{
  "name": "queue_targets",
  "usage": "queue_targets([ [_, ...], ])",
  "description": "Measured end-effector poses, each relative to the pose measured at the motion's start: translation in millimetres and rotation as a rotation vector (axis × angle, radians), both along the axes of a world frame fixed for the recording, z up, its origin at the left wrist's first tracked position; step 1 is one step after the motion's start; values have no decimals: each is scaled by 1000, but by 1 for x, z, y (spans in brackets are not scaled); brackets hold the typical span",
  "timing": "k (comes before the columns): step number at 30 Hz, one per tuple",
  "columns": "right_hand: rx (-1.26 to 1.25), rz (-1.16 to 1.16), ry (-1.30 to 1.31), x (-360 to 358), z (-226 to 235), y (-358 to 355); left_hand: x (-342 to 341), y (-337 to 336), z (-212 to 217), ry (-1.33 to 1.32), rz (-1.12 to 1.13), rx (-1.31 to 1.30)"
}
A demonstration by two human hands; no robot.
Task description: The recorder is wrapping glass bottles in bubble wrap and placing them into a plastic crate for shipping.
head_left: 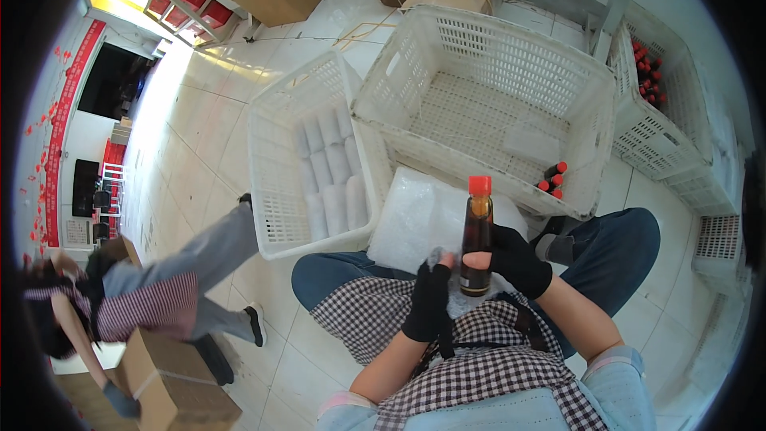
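Observation:
Upright in front of me is a small dark glass bottle [478, 227] with a red cap. My right hand [515, 265], in a black fingerless glove, is closed round its lower part, thumb across the glass. Close beside it, my left hand [428, 297], gloved alike, pinches a crumpled bit of clear bubble wrap [436, 257]. More of this wrap shows beneath the bottle, over my lap. A pile of flat bubble wrap sheets [411, 211] lies just beyond my hands, between my knees and the crates.
Several wrapped rolls fill part of a white crate [267, 191] at left. A larger white crate [479, 104] ahead holds a few red-capped bottles [552, 181]. Stacked crates [662, 128] with more bottles stand right. Another person [152, 287] bends over a cardboard box [179, 383] at lower left.

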State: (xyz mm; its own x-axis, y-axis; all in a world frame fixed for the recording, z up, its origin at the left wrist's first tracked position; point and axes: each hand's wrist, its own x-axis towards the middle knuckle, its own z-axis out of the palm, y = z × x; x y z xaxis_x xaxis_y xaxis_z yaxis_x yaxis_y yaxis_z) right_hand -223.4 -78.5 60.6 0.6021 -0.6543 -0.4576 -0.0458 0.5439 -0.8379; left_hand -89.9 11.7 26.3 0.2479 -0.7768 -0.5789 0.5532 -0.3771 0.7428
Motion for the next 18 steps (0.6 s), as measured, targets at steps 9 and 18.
queue_targets([
  [9, -557, 12, 224, -14, -6, 32, 33, -10, 31, -343, 148, -88],
  [18, -777, 256, 445, -18, 5, 44, 32, 2, 25, -452, 27, -183],
])
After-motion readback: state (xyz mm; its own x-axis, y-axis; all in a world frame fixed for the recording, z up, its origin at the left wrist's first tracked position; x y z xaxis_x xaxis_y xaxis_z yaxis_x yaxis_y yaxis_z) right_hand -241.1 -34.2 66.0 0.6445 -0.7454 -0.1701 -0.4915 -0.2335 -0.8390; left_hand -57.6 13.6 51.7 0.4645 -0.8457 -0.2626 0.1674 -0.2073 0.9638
